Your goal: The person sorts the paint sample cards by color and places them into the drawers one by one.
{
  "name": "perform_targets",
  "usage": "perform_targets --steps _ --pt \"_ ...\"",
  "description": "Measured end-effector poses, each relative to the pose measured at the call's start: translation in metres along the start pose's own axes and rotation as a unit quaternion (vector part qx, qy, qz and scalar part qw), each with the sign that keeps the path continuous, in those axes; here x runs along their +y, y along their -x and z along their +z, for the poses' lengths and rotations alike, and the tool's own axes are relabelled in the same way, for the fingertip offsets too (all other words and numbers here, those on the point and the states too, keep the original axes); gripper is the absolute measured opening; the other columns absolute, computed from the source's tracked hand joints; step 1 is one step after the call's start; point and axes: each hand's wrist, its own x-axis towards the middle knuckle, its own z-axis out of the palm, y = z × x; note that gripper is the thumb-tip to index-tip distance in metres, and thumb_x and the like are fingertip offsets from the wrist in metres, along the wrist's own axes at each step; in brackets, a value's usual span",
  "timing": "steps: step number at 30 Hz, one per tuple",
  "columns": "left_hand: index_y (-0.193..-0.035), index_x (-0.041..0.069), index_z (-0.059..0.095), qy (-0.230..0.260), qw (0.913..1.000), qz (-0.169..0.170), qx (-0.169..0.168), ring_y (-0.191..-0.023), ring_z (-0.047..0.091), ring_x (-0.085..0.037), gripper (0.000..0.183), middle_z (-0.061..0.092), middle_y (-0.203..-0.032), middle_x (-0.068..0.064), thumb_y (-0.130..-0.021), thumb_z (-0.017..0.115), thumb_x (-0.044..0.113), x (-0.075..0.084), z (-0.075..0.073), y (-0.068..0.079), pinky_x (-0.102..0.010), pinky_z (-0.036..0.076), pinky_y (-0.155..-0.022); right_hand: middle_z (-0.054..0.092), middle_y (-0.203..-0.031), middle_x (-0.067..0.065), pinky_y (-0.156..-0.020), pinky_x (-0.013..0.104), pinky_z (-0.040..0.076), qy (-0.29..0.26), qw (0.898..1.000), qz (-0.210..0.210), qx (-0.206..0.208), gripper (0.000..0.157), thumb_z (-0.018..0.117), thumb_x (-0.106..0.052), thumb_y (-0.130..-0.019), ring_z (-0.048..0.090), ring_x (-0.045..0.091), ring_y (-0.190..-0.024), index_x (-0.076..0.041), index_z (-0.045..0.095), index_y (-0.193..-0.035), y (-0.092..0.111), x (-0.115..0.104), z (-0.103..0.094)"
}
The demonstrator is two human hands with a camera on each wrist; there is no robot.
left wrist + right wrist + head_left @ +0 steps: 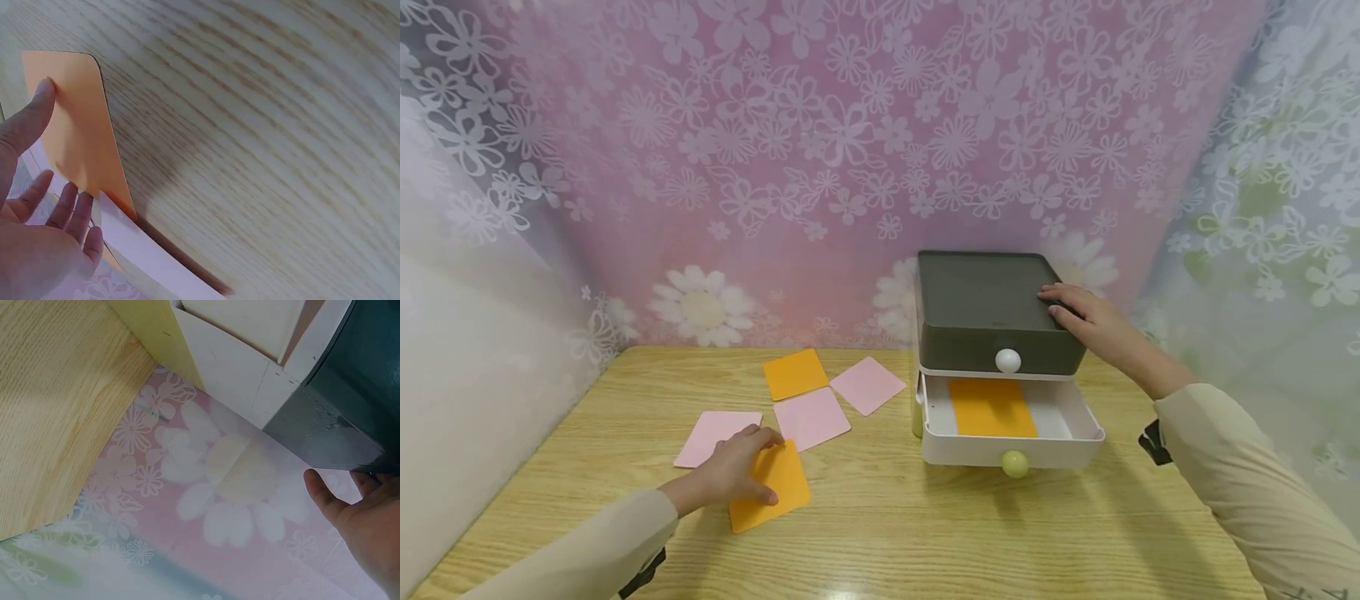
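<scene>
My left hand (730, 468) spreads over an orange square card (784, 490) lying on the table. In the left wrist view, the thumb rests on the face of that card (84, 134), while the other fingers sit near its far edge, slightly bent. At the right stands a drawer unit with a dark grey top (981, 287). My right hand (1093, 325) rests on the top's right edge; in the right wrist view that hand (372, 519) is partly cut off. The white lower drawer (955, 452) is pulled out, and another orange card (988, 408) lies flat inside.
Around the left hand lie pink cards (811, 418) and one more orange card (795, 374). The grey upper drawer has a white knob (1008, 361), the lower one a yellow-green knob (1015, 464). Flowered cloth (820, 167) encloses the wooden table (865, 533) behind and at the sides.
</scene>
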Motion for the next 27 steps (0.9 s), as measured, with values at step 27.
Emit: perform_targets --steps 27 --pt "-0.097 0.011 0.057 0.062 0.9931 0.09 -0.043 -0.104 0.051 -0.027 0.045 0.051 -0.103 -0.005 -0.062 0.084 0.018 -0.002 -0.002 -0.022 -0.047 0.041 -0.091 0.031 -0.142 0.026 -0.103 0.062 0.019 -0.01 1.0 0.017 -0.01 0.045 0.039 -0.025 -0.098 0.023 0.046 -0.132 0.003 0.041 -0.133 0.003 -0.003 -0.001"
